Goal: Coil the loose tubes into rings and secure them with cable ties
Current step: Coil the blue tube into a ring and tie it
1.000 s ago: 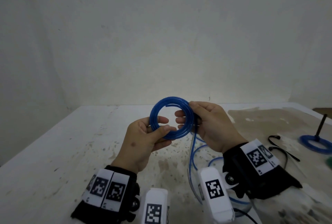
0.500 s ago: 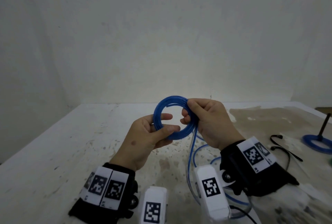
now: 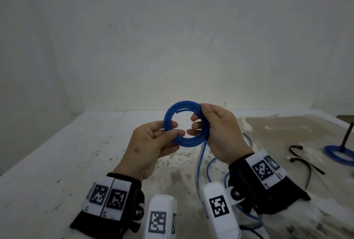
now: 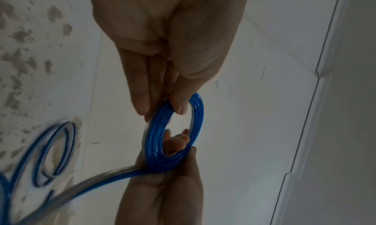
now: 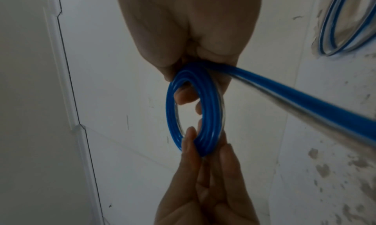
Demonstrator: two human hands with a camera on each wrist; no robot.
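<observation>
A blue tube wound into a small ring [image 3: 188, 142] is held upright above the table, between both hands. My left hand [image 3: 177, 129] pinches the ring's lower left side between thumb and fingers. My right hand [image 3: 199, 123] grips the right side, fingers curled through the hole. The uncoiled tail [image 3: 200, 159] drops from under the right hand to loose loops on the table. In the left wrist view, thumb and fingers pinch the ring [image 4: 155, 132]. In the right wrist view, the tail [image 5: 305, 100] leaves the ring [image 5: 205, 116] towards the right.
Two black cable ties [image 3: 298, 159] lie on the table at the right. Beyond them lies a tied blue ring [image 3: 337, 155] with a black tie end [image 3: 347, 133] standing up. The stained white table [image 3: 57, 162] meets a plain wall behind.
The ring tilted briefly while my right fingers shifted their grip on its right side, and it faces me flat again. Both hands stay in about the same place.
</observation>
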